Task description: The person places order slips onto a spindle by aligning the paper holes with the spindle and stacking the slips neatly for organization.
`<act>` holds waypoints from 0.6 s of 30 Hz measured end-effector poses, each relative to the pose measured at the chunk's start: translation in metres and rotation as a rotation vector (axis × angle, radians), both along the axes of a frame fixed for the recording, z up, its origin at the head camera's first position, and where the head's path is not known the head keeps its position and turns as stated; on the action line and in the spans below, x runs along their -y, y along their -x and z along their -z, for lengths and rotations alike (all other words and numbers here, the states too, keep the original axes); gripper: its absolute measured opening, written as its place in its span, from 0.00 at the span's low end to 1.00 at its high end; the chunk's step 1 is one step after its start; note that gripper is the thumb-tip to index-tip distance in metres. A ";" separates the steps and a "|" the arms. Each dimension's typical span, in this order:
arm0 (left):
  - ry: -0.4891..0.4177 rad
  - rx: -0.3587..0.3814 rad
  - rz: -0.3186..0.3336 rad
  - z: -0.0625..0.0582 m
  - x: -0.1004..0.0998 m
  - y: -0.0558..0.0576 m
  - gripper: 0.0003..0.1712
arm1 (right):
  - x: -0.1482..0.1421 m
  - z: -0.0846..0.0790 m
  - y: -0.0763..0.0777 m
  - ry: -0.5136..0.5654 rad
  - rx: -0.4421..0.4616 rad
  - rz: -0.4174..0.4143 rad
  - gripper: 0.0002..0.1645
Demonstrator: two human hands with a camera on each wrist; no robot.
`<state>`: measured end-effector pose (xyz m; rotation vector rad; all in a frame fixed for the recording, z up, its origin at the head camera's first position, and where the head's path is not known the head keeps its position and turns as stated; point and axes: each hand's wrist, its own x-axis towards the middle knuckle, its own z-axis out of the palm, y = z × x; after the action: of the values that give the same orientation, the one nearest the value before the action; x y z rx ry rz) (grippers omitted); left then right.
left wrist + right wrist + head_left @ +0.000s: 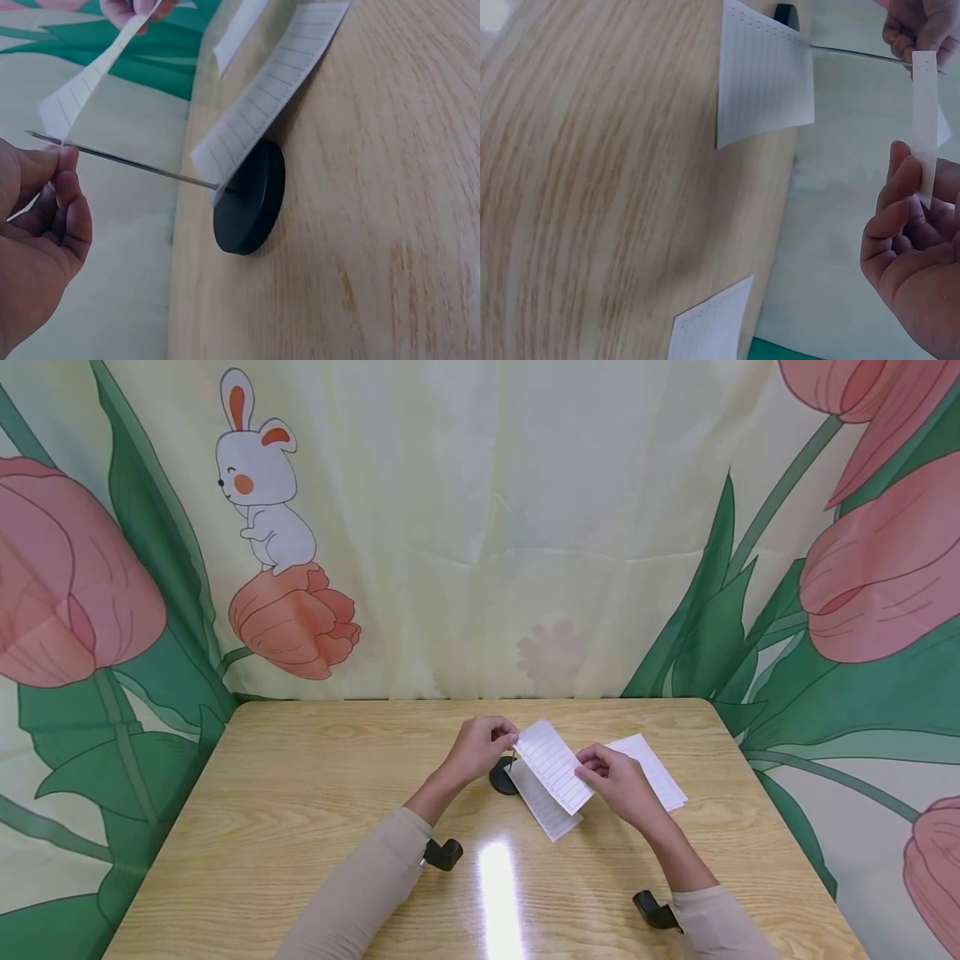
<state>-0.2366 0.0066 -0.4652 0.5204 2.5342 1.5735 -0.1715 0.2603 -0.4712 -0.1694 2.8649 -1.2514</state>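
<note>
A paper spike has a round black base (251, 199) and a thin metal rod (150, 166). One lined white slip (534, 802) is pierced low on the rod, its corner near the base. Higher up, a second lined slip (553, 764) is held between both hands. My left hand (480, 749) pinches its left corner beside the rod's tip, which sticks out past the paper in the left wrist view. Thumb and fingers of my right hand (618, 783) grip the same slip at its other end.
More lined slips (651, 767) lie on the wooden table (337, 777) to the right, partly behind the right hand. Black wrist devices (444, 855) sit at both cuffs. A curtain (450, 527) printed with tulips and a rabbit hangs behind the table.
</note>
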 end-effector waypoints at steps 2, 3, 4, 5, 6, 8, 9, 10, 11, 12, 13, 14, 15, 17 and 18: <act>0.002 -0.002 0.002 0.003 0.000 0.001 0.07 | 0.001 0.003 0.000 -0.014 0.006 -0.005 0.08; 0.002 -0.001 0.003 0.005 0.000 0.002 0.07 | 0.001 0.004 0.000 -0.021 0.009 -0.010 0.07; 0.002 0.001 0.002 0.007 0.001 0.002 0.06 | 0.001 0.006 0.000 -0.027 0.012 -0.012 0.07; 0.001 0.004 0.001 0.009 0.001 0.003 0.06 | 0.002 0.007 0.000 -0.031 0.017 -0.013 0.07; -0.001 0.008 0.000 0.011 0.001 0.004 0.06 | 0.003 0.008 0.000 -0.038 0.022 -0.012 0.07; -0.002 0.019 -0.004 0.016 0.002 0.005 0.06 | 0.004 0.011 0.001 -0.053 0.029 -0.017 0.07; -0.001 0.025 -0.007 0.018 0.002 0.006 0.06 | 0.004 0.012 0.001 -0.058 0.032 -0.020 0.07; 0.001 0.031 -0.011 0.021 0.003 0.007 0.06 | 0.005 0.014 0.002 -0.063 0.037 -0.018 0.06; 0.001 0.039 -0.015 0.023 0.003 0.007 0.05 | 0.005 0.015 0.002 -0.068 0.041 -0.021 0.06; 0.003 0.049 -0.017 0.026 0.003 0.007 0.05 | 0.005 0.017 0.002 -0.072 0.044 -0.024 0.06; 0.004 0.055 -0.020 0.029 0.003 0.007 0.05 | 0.005 0.018 0.003 -0.074 0.049 -0.030 0.06; 0.005 0.065 -0.022 0.031 0.003 0.007 0.05 | 0.006 0.020 0.003 -0.075 0.058 -0.030 0.06; 0.005 0.073 -0.023 0.034 0.003 0.007 0.05 | 0.006 0.022 0.003 -0.075 0.066 -0.030 0.06; 0.005 0.085 -0.022 0.038 0.003 0.007 0.05 | 0.006 0.026 0.003 -0.081 0.081 -0.036 0.06; 0.006 0.089 -0.023 0.040 0.003 0.006 0.05 | 0.005 0.028 0.004 -0.085 0.087 -0.039 0.06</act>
<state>-0.2429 0.0038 -0.5052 0.4128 2.4874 1.5590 -0.1752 0.2550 -0.4991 -0.1651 2.8195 -1.1003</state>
